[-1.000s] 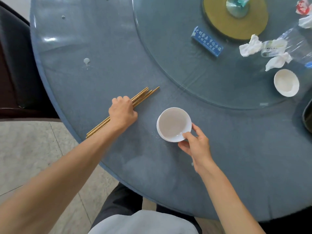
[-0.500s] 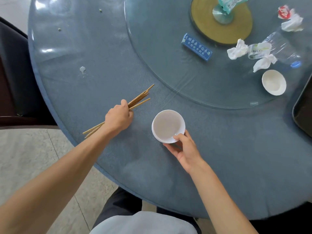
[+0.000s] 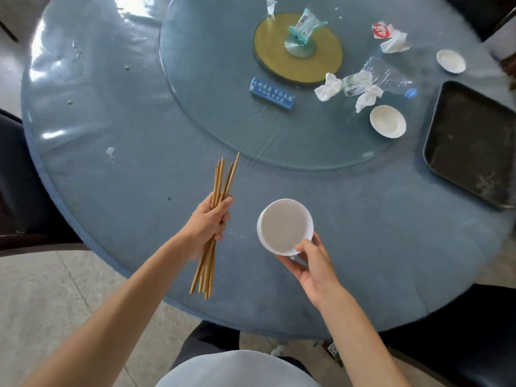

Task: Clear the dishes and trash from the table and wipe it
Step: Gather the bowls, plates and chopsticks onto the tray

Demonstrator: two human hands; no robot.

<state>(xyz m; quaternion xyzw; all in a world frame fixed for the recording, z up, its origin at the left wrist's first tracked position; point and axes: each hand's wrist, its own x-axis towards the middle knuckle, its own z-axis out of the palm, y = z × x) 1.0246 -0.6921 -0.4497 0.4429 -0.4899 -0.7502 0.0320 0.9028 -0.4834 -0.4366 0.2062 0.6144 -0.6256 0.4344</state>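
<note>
The round blue tabletop point(image 3: 125, 163) fills most of the frame. At right lies a black tray point(image 3: 472, 143). Low centre, the right hand point(image 3: 312, 263) grips a white bowl point(image 3: 284, 226) by its near rim — thumb inside. Left of it, the left hand point(image 3: 206, 222) is wrapped around a bundle of chopsticks point(image 3: 220, 180) pointing up-frame. On the glass turntable point(image 3: 212, 113) sits a blue sign point(image 3: 272, 93) with white Chinese characters — too small to read.
</note>
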